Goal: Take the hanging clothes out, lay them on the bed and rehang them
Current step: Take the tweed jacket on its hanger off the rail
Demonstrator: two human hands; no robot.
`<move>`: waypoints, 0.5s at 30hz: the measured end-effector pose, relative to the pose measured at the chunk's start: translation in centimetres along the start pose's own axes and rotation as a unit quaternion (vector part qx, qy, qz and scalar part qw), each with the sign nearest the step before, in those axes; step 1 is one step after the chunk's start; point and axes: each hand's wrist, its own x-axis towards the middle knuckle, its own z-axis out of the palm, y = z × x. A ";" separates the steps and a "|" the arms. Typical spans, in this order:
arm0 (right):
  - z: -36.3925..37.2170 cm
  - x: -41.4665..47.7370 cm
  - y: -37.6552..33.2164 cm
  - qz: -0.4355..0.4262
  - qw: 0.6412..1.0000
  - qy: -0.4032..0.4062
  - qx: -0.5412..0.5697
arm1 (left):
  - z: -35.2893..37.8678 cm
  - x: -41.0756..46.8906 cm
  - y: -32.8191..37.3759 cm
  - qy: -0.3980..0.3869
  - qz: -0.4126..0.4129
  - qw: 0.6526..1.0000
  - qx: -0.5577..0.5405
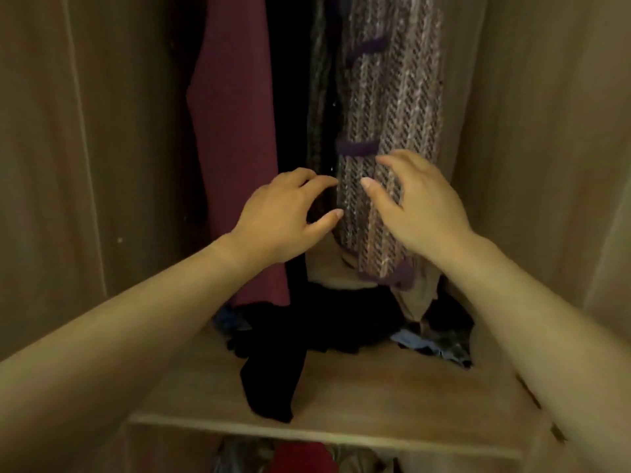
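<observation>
Inside a wooden wardrobe hangs a striped purple-grey knitted garment [392,97] with dark purple trim. A maroon garment [235,148] hangs to its left, with dark clothes between the two. My left hand [283,216] is at the knit's lower left edge, fingers spread and curled, holding nothing. On the knit's right side my right hand [416,206] hovers with fingers apart, fingertips near or touching the fabric. The hangers and the rail are out of view above.
A wooden shelf [358,404] lies below the hanging clothes, with a heap of dark and blue clothes [324,329] at its back and a black piece [269,384] trailing forward. Wardrobe walls [85,165] stand close on both sides. Red fabric [300,455] shows under the shelf.
</observation>
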 end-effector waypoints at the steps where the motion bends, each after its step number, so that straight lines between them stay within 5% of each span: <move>1: 0.1 2.5 1.1 -0.011 1.000 0.014 -0.005 | 0.2 2.8 -0.6 0.013 -0.004 1.000 0.001; 15: -4.2 32.4 8.5 -0.097 0.949 0.220 -0.205 | 0.9 34.0 -6.6 0.195 -0.024 0.980 -0.030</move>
